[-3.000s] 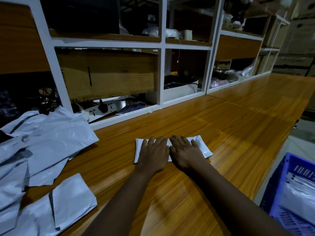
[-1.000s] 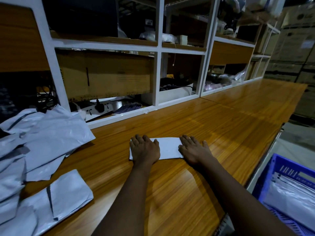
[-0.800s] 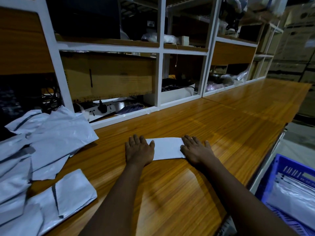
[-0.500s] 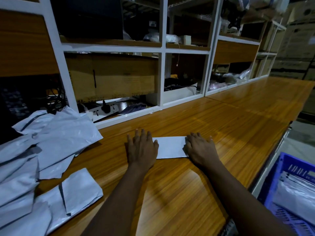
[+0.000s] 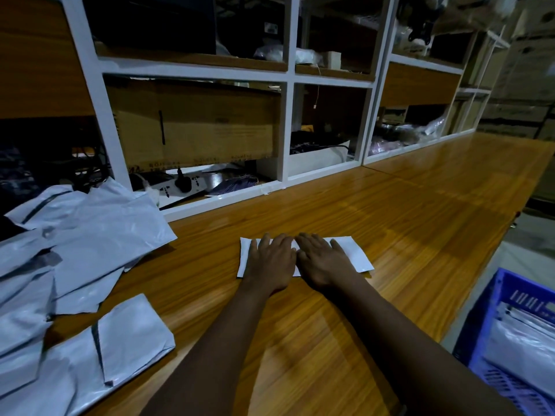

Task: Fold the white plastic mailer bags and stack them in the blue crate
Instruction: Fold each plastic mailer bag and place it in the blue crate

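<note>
Hands [image 5: 300,261] flat on smooth rectangular mailer [image 5: 351,253]

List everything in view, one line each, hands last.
folded mailer: one, white, mid-table under both hands
loose mailers: several, count unclear, white-grey, heaped at the table's left
crate: one, blue, lower right beside the table
stacked mailers: count unclear, white, inside the crate
table: one, brown wood, across the view
shelves: one unit, white frame, behind the table
box: one, brown cardboard, in a middle shelf bay
power strip: one, white, same bay, below the box
left hand: one, flat on the folded mailer
right hand: one, flat on the folded mailer, beside the left hand
</note>
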{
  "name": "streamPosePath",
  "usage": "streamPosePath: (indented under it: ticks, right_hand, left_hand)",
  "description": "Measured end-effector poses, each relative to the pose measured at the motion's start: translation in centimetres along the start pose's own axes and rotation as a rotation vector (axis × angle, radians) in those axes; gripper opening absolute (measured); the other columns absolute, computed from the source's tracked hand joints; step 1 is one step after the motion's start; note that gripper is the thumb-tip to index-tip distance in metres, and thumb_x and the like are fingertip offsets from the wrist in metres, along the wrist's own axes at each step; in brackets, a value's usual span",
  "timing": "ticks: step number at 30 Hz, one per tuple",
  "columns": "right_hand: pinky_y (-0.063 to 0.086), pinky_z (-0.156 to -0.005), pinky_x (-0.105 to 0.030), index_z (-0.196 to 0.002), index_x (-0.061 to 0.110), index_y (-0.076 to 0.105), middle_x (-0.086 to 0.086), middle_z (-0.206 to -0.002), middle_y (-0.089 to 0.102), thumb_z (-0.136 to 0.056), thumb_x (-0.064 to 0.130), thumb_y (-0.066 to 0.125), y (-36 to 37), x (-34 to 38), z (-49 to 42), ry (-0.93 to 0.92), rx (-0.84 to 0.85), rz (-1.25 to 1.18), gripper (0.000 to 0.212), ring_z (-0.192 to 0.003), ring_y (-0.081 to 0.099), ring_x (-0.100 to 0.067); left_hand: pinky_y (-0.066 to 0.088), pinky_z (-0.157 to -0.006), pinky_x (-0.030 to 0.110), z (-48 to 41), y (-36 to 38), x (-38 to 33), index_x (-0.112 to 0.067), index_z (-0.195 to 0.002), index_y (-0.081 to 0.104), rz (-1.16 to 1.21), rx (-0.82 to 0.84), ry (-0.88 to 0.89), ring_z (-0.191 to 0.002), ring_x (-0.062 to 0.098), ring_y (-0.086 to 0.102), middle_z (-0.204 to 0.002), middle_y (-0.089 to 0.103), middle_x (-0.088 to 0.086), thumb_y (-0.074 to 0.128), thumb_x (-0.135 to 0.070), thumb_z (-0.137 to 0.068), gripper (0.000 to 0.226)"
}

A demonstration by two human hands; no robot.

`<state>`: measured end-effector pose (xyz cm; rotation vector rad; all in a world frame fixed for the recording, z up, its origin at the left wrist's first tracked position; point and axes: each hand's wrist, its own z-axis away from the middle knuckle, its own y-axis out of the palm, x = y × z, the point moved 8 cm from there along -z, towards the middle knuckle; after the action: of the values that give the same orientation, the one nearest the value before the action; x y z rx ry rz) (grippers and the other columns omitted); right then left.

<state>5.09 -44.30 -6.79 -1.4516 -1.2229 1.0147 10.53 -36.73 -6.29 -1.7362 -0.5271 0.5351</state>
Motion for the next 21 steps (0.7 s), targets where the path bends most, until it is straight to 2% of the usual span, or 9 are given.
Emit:
streamPosePath:
  ticks: [2, 3, 7, 13, 15, 16, 19, 21]
  right_hand:
    - [0.023, -0.114, -0.065, -0.14, 0.006, 0.05, -0.017, -0.158, 0.031, -0.088, 0.048, -0.005, -0.2, 0.0, 0.2, 0.016, 0.014, 0.011, 0.087, -0.148, 0.025, -0.039]
    - [0.024, -0.113, -0.066, -0.139, 0.005, 0.052, -0.018, -0.158, 0.032, -0.089, 0.048, -0.004, -0.2, 0.1, 0.4, 0.021, 0.016, 0.002, 0.085, -0.147, 0.026, -0.04]
    - [0.041, -0.095, -0.071, -0.116, 0.003, 0.067, -0.024, -0.139, 0.054, -0.096, 0.039, 0.019, 0.7, -0.1, 0.7, 0.039, 0.029, 0.028, 0.063, -0.129, 0.05, -0.047]
    - [0.021, -0.112, -0.066, -0.141, 0.009, 0.049, -0.019, -0.158, 0.03, -0.084, 0.053, -0.008, 0.0, 0.0, 0.4, 0.041, 0.035, 0.04, 0.092, -0.147, 0.024, -0.042]
    - [0.018, -0.115, -0.064, -0.146, 0.012, 0.042, -0.017, -0.161, 0.023, -0.081, 0.054, -0.013, -0.1, -0.1, 0.7, 0.049, 0.052, 0.069, 0.095, -0.149, 0.018, -0.038]
    - [0.017, -0.115, -0.064, -0.147, 0.013, 0.041, -0.017, -0.162, 0.022, -0.085, 0.054, -0.01, -0.1, -0.3, 0.9, 0.052, 0.055, 0.067, 0.09, -0.15, 0.016, -0.038]
    - [0.014, -0.116, -0.063, -0.151, 0.017, 0.033, -0.015, -0.164, 0.016, -0.107, 0.044, 0.015, 0.1, -0.8, 0.9, 0.059, 0.09, 0.069, 0.055, -0.151, 0.01, -0.036]
    - [0.014, -0.117, -0.063, -0.152, 0.018, 0.031, -0.015, -0.164, 0.015, -0.108, 0.04, 0.019, 0.1, -1.1, 0.7, 0.08, 0.097, 0.053, 0.051, -0.151, 0.008, -0.036]
  left_hand:
    - [0.012, -0.12, 0.051, -0.2, 0.2, 0.3, -0.022, -0.155, 0.018, 0.029, 0.029, -0.006, -0.15, 0.027, 0.012, -0.163, 0.019, -0.002, 0.02, -0.037, -0.107, 0.05]
    - [0.011, -0.12, 0.052, -0.1, 0.4, 0.4, -0.023, -0.156, 0.016, 0.041, 0.05, -0.006, -0.15, 0.027, 0.01, -0.164, 0.016, -0.003, 0.019, -0.038, -0.107, 0.051]
    - [0.007, -0.12, 0.053, 0.4, 1.0, 0.8, -0.025, -0.157, 0.012, 0.067, 0.107, -0.01, -0.151, 0.028, 0.002, -0.165, 0.008, -0.003, 0.016, -0.041, -0.107, 0.053]
    - [0.008, -0.12, 0.054, 0.1, 1.4, 1.1, -0.023, -0.157, 0.01, 0.002, 0.138, -0.017, -0.15, 0.035, 0.002, -0.165, 0.005, 0.002, 0.017, -0.042, -0.106, 0.055]
    - [0.008, -0.12, 0.055, 0.2, 1.6, 1.5, -0.022, -0.158, 0.01, -0.059, 0.162, -0.011, -0.15, 0.037, 0.001, -0.165, 0.002, 0.005, 0.016, -0.044, -0.106, 0.057]
    - [0.007, -0.121, 0.054, 0.3, 1.6, 1.8, -0.022, -0.158, 0.009, -0.043, 0.174, -0.033, -0.15, 0.037, -0.001, -0.166, 0.001, 0.006, 0.015, -0.046, -0.105, 0.058]
    - [0.002, -0.121, 0.05, 0.4, 1.0, 2.5, -0.021, -0.158, 0.003, 0.051, 0.19, -0.11, -0.151, 0.032, -0.003, -0.166, -0.002, 0.007, 0.014, -0.051, -0.105, 0.063]
    - [0.0, -0.121, 0.048, 0.5, 0.9, 2.6, -0.019, -0.158, 0.001, 0.056, 0.192, -0.128, -0.152, 0.03, -0.004, -0.166, -0.003, 0.007, 0.014, -0.053, -0.104, 0.065]
